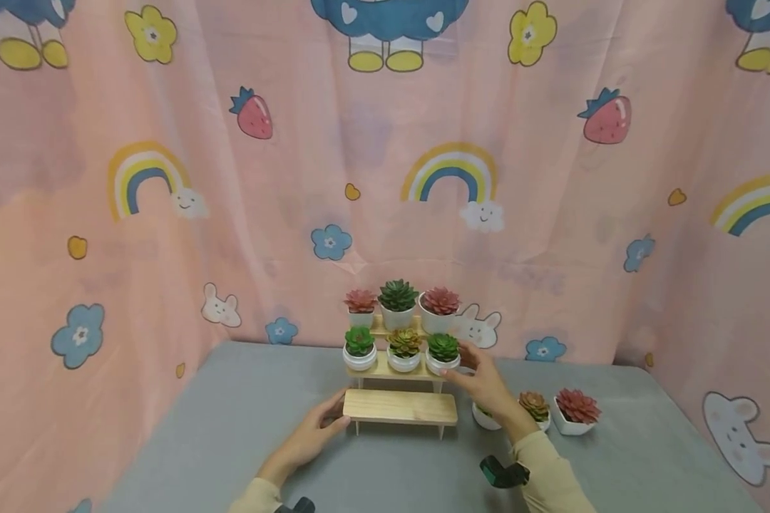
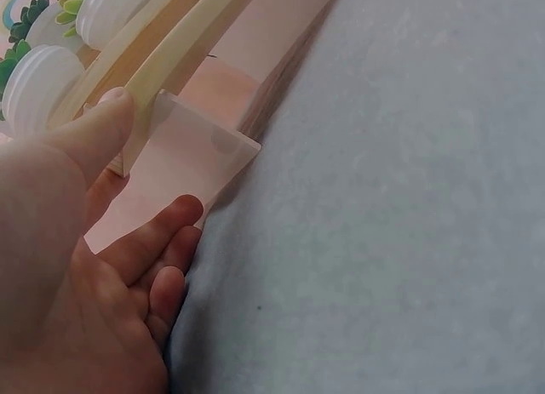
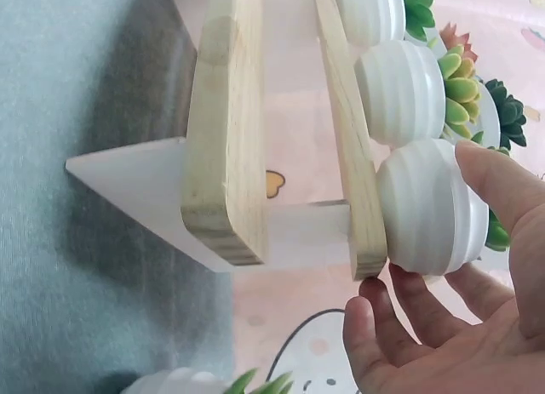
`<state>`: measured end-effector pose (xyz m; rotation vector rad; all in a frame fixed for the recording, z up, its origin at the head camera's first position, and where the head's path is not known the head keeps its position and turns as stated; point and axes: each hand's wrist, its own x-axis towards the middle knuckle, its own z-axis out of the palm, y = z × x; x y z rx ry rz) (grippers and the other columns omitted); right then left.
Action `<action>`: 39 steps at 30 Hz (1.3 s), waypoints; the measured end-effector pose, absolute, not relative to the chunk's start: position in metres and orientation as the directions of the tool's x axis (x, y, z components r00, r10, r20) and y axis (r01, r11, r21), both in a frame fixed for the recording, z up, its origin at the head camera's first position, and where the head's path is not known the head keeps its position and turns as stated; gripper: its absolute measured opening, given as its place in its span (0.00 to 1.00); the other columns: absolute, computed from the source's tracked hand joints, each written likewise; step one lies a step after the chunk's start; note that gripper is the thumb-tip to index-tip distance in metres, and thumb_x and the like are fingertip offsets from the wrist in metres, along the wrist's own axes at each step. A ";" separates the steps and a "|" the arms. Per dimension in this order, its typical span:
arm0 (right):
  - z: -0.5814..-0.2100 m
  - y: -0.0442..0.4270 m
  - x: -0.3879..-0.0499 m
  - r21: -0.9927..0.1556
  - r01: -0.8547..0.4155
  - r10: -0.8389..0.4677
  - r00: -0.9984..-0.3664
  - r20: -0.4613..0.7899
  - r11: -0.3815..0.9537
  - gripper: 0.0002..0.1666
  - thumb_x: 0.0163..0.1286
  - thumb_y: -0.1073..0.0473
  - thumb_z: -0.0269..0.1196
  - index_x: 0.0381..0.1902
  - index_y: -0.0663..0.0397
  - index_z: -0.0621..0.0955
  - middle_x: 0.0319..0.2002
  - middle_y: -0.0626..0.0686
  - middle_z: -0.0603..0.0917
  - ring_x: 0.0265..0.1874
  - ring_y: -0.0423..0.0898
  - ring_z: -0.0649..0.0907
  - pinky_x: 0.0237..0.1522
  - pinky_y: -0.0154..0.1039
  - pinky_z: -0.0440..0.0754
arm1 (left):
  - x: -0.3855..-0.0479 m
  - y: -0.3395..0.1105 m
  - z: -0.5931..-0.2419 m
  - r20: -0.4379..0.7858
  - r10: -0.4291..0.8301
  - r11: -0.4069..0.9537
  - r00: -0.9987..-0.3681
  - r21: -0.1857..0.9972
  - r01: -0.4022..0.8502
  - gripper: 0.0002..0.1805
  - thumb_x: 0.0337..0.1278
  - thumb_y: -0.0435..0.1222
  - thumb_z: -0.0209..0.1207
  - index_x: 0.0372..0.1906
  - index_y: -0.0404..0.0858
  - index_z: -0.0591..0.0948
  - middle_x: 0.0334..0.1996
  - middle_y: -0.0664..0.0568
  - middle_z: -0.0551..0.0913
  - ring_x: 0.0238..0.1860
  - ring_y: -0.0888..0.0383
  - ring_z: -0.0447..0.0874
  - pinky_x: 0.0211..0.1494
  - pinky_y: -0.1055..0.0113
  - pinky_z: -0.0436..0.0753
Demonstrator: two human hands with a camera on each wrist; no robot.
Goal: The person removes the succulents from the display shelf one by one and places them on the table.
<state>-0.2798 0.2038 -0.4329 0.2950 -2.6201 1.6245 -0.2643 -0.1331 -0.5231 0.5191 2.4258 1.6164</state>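
Note:
A tiered wooden plant stand (image 1: 401, 406) with pale legs stands on the grey table. My left hand (image 1: 311, 431) holds the left end of its lowest board, with the thumb (image 2: 102, 130) against the board's edge and other fingers beside the pale side leg (image 2: 187, 156). At the right end of the middle board, my right hand (image 1: 484, 381) grips a white ribbed pot (image 3: 430, 207) with a green succulent (image 1: 443, 347). Beside that pot on the middle board are a yellowish succulent (image 1: 404, 343) and another green succulent (image 1: 359, 341), both in white pots.
The top board carries a dark green succulent (image 1: 398, 294) between two reddish ones. Right of the stand, on the table, are a red succulent (image 1: 577, 406), an orange-brown succulent (image 1: 534, 406) and a white pot (image 1: 486, 418) partly behind my right hand. A patterned pink curtain (image 1: 282, 214) hangs behind.

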 end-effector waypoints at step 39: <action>-0.427 0.204 -0.284 -0.835 -0.233 -0.166 -0.971 0.172 0.498 0.40 0.69 0.56 0.68 0.73 0.64 0.68 0.64 0.67 0.78 0.60 0.61 0.79 0.57 0.52 0.80 | -0.261 -0.131 -0.523 0.048 0.359 0.361 -0.932 0.914 0.186 0.36 0.74 0.49 0.55 0.79 0.42 0.60 0.67 0.39 0.77 0.66 0.43 0.75 0.68 0.42 0.72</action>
